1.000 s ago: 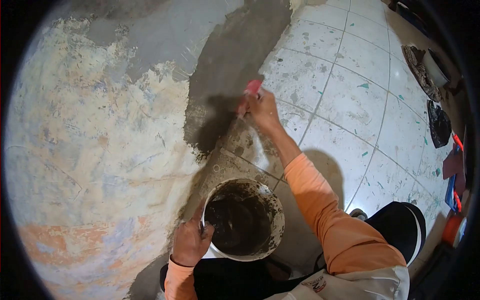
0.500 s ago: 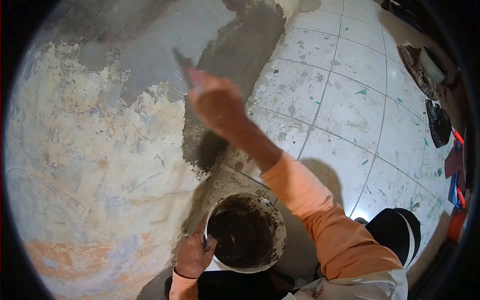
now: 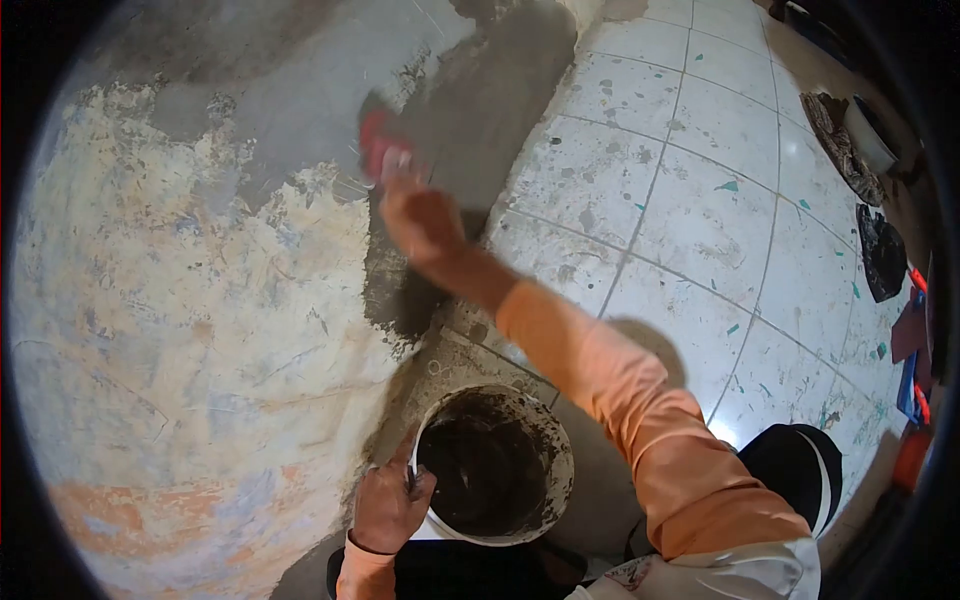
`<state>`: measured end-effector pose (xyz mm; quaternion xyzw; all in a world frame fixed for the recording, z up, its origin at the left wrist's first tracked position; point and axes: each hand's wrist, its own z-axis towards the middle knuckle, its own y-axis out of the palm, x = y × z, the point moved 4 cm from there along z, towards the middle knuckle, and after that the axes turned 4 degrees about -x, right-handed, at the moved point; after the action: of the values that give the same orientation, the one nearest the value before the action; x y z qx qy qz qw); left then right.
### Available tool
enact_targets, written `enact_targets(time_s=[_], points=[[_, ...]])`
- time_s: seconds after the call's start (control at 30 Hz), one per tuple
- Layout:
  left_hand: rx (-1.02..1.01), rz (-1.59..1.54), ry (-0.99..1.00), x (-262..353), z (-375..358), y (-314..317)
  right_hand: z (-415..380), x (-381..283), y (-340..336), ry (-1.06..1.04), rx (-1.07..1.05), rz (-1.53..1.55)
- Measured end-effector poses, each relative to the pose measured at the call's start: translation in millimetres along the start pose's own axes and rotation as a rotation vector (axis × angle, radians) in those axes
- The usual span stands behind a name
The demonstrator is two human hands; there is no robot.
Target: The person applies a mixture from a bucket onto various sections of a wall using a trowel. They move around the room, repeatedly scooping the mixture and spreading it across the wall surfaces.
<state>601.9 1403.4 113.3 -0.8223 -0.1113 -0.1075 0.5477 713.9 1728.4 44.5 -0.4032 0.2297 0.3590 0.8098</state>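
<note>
Since the frame a second ago, the right hand (image 3: 422,222) has swung leftward from the wall's lower edge by the floor and is now over the wet grey plaster band (image 3: 490,95). Largest in view is the patchy wall (image 3: 200,330), cream and orange low down, with smooth grey higher up. Beside it runs the white tiled floor (image 3: 705,200), its tiles spotted with grey splashes and green flecks. Near the person's body stands an open bucket (image 3: 560,465), its inside smeared and holding dark, wet mix. At the floor's far right, a dull brown cloth (image 3: 838,150) lies against a pale bowl (image 3: 868,135), with a crumpled black plastic bag (image 3: 882,255) near them. Closed around the bucket's left rim is the left hand (image 3: 392,505), thumb on the inner side. Fingers wrapped, the right hand grips a red-handled scraper (image 3: 380,140), blurred, at the band's left edge; whether its blade touches the wall cannot be told.
</note>
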Motion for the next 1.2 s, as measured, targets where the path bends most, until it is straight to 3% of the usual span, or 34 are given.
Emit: enact_targets(time_s=[0.1,0.17,0.23,0.27,0.33,0.37,0.43,0.5,0.57,0.63,0.67,0.73,0.77,0.83,0.87,1.07,1.2], points=[[0.01,0.026,0.032,-1.8,2.0,0.1,-49.2,0.5,-53.0,-0.106,0.109,0.276],[0.007,0.052,0.012,-2.4,2.2,-3.0,-51.6,23.5,-88.5,0.073,-0.276,0.289],[0.097,-0.038,-0.027,-1.7,2.0,-10.9,-44.1,40.1,-144.8,0.208,-0.347,0.503],[0.098,-0.042,-0.025,-5.9,2.7,-11.8,-43.4,53.3,-159.9,0.138,-0.417,0.686],[0.11,-0.039,-0.067,-21.0,7.0,-12.4,-38.3,47.3,-204.2,0.097,-0.637,0.625],[0.119,-0.093,-0.069,-22.3,9.6,-11.6,-44.9,52.6,-205.2,0.104,-0.631,0.616],[0.135,-0.118,-0.066,-13.1,14.2,-12.2,-65.2,32.5,-214.2,-0.473,-0.507,0.745],[0.165,-0.131,-0.057,1.7,19.0,-15.6,-88.0,13.8,-196.4,-0.311,-1.335,0.606],[0.187,-0.071,-0.049,19.2,24.6,-15.3,-122.7,6.4,-174.4,-0.328,-1.48,0.513],[0.179,-0.001,-0.021,35.9,27.6,-13.6,-157.3,1.8,-144.2,-0.241,-1.33,0.231],[0.181,0.004,-0.022,42.8,30.0,-9.4,-176.6,-0.2,-131.1,-0.243,-1.326,0.234],[0.25,-0.01,0.115,59.0,36.6,-1.2,-195.5,1.0,-111.8,-0.313,-1.023,0.125],[0.261,-0.001,0.147,64.9,37.9,1.4,-203.0,5.6,-100.7,-0.313,-1.026,0.134],[0.287,0.019,0.209,60.3,49.0,6.7,-220.5,7.3,-96.0,-0.335,-0.748,0.071],[0.306,0.034,0.267,60.0,46.4,11.6,-223.3,9.6,-97.4,-0.315,-0.829,0.032],[0.112,0.008,0.072,93.0,43.2,16.5,-232.4,48.6,-67.6,-0.24,-1.08,0.053],[0.161,0.034,0.179,96.6,45.2,21.1,-249.1,49.7,-55.4,-0.271,-1.202,0.08]])
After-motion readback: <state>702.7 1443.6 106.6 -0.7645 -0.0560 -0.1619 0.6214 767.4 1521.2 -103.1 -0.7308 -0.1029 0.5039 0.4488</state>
